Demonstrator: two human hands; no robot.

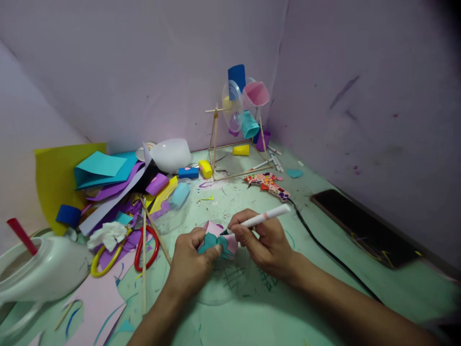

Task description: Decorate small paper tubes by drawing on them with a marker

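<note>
Teal/pink paper point(209, 243) under L hand point(189, 255) thumb, fingers prob. behind.

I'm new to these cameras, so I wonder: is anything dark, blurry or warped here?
In the head view, light is dim overall; the right wall fades to black at its top corner; the lower right edge smears; the white pot looks stretched; the pen is fairly clear.

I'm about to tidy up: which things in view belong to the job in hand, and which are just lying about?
Belonging:
pink-and-teal paper piece, held in the left hand
white marker, held in the right hand

Seemingly just lying about:
crumpled white tissue
dark flat device
</note>
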